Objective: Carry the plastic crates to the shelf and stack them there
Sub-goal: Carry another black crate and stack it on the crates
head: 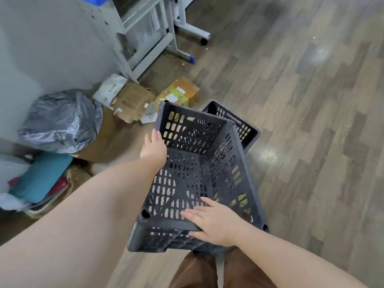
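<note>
Holding a dark grey plastic crate [199, 175] off the wooden floor [311, 121], the person has one hand at each end of it. The left hand [154, 147] sits on the far left part of the rim, thumb and fingers closed over the top edge of the long left wall; the fingertips go out of sight behind the plastic. The right hand [214, 222] is at the near short wall, palm down on the rim, fingers spread across the top edge and thumb curled under the outer face, so its grip is closed on that wall. The crate hangs between the two grips, tilted so the open top faces the camera and the slotted bottom and sides show the floor through their holes. It is empty inside.

A second crate [239, 123] of the same dark plastic sits just beyond and to the right of the held one, partly hidden behind its far wall; whether the two touch cannot be told. Brown trousers [199, 273] show below the near edge of the held crate.

On the floor to the left lie a grey plastic bag [60, 121], flattened cardboard [133, 102] and a yellow-brown taped box [178, 92], all near a pale wall [52, 48]. A grey metal frame [153, 38] with a blue foot cap stands farther back.
</note>
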